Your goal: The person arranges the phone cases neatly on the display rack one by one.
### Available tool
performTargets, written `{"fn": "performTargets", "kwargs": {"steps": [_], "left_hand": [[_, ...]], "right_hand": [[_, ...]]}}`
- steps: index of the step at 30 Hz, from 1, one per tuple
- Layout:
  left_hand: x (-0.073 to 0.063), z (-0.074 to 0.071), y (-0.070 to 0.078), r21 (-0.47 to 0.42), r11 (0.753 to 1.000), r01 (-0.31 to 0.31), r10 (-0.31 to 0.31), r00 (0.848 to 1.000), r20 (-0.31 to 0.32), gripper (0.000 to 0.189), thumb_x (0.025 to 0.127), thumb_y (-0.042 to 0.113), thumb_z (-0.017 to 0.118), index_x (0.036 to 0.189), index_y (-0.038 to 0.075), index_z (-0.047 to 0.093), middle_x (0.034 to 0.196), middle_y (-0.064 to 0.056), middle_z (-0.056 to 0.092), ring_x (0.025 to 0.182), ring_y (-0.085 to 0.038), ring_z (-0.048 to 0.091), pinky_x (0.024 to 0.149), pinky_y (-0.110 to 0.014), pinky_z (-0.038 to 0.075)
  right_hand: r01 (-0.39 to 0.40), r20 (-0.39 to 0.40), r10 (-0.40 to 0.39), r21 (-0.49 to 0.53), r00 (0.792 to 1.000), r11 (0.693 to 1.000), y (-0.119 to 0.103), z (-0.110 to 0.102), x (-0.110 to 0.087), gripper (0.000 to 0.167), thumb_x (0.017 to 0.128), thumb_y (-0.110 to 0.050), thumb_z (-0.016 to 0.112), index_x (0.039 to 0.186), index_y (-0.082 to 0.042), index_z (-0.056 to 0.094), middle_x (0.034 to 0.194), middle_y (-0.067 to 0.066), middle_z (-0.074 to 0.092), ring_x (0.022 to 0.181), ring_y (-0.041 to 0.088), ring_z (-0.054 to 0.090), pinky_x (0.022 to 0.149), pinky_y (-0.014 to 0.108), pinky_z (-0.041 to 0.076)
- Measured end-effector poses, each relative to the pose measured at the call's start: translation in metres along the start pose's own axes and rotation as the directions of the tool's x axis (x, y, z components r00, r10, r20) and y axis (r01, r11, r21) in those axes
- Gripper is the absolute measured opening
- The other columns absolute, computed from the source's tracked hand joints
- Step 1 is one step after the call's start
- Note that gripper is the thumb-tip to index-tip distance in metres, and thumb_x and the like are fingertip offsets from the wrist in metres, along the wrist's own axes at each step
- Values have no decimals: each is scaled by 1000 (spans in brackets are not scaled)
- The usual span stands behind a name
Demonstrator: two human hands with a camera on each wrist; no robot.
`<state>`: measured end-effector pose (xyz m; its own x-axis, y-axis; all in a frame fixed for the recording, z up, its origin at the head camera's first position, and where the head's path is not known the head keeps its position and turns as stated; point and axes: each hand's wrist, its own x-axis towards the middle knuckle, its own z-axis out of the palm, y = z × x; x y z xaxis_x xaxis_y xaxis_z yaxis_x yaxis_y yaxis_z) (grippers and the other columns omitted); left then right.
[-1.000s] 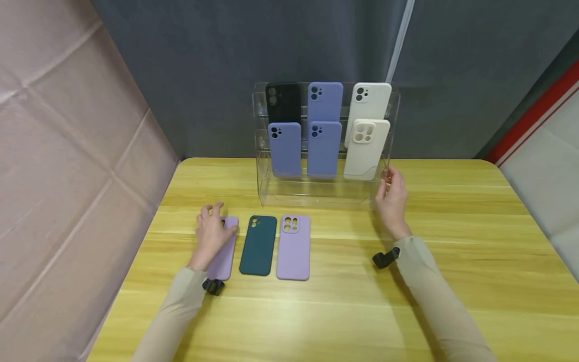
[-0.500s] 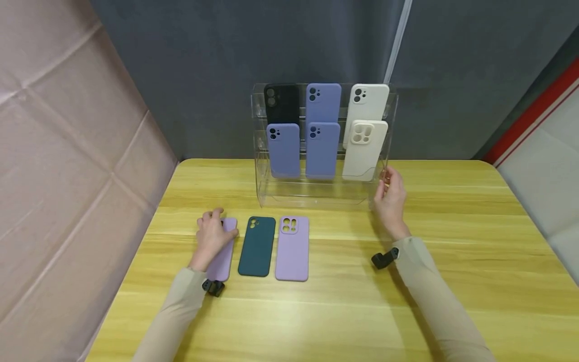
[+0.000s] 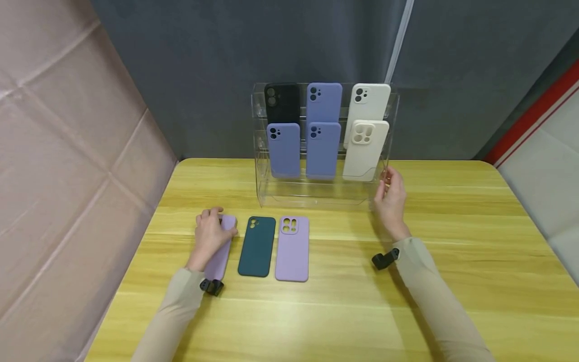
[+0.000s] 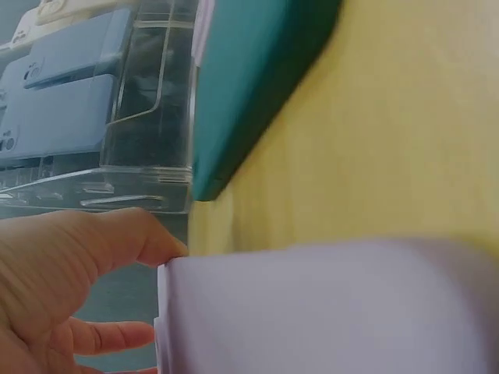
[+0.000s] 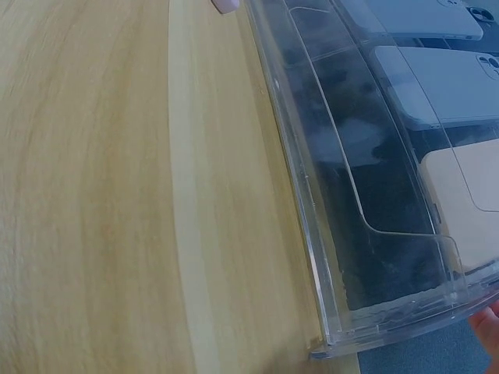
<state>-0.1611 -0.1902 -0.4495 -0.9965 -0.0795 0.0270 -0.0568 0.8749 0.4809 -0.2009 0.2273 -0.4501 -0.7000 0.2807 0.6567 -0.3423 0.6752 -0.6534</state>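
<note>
In the head view my left hand grips a lilac phone case by its sides at the upper half, thumb on the right edge; hand and sleeve hide its left part. The left wrist view shows the thumb touching the edge of this lilac case. My right hand holds the right side of a clear acrylic display rack, fingers bent at its edge. Only a bit of that hand shows in the right wrist view. A dark green case and another lilac case lie flat beside the held one.
The rack bears a black case, several periwinkle cases and two white ones, such as the front white case. Its lowest front tier holds no case. A wood-grain table lies beneath; a grey curtain hangs behind.
My left hand and the lilac case have shifted slightly left, and the case's top end sits a little higher in view. The right hand stays at the rack's side.
</note>
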Motion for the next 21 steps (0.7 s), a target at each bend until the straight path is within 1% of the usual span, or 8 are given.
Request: {"fn": "performTargets", "kwargs": {"steps": [3, 8, 12, 17, 21], "left_hand": [[1, -2, 4, -15, 999, -32, 31, 999, -37, 69, 69, 20, 79, 125, -7, 49, 121, -31, 47, 106, -44, 40, 80, -54, 40], [3, -5, 11, -49, 995, -84, 79, 993, -93, 65, 69, 17, 77, 124, -7, 51, 121, -29, 48, 106, -42, 40, 81, -52, 41], [4, -8, 16, -77, 991, -107, 98, 988, -119, 63, 69, 16, 77, 122, -7, 52, 121, -29, 48, 109, -42, 39, 84, -52, 40], [6, -13, 27, -99, 985, -142, 127, 982, -140, 62, 69, 16, 77, 121, -7, 53, 120, -28, 49, 112, -42, 38, 89, -51, 38], [8, -15, 39, -105, 977, -188, 169, 972, -164, 58, 69, 16, 75, 119, -7, 54, 120, -27, 50, 111, -42, 39, 89, -50, 35]], "right_hand": [[2, -3, -2, -6, 1000, 1000, 0, 0, 0, 27, 89, 12, 46, 115, 14, 49, 100, 29, 55, 91, 38, 58, 73, 45, 53], [1, -8, -1, -11, 1000, 1000, -1, 1, 0, 27, 89, 11, 46, 115, 15, 49, 100, 29, 55, 91, 38, 58, 72, 44, 52], [5, -7, -5, -16, 1000, 1000, -1, 1, 0, 26, 89, 11, 46, 115, 15, 49, 99, 29, 55, 91, 38, 58, 71, 45, 52], [4, -4, -4, 0, 1000, 1000, -1, 1, 1, 27, 88, 12, 45, 115, 15, 49, 100, 30, 55, 91, 39, 57, 73, 45, 52], [8, -8, -8, 0, 1000, 1000, -1, 1, 1, 27, 88, 12, 46, 115, 15, 49, 99, 30, 55, 91, 39, 58, 73, 45, 52]]}}
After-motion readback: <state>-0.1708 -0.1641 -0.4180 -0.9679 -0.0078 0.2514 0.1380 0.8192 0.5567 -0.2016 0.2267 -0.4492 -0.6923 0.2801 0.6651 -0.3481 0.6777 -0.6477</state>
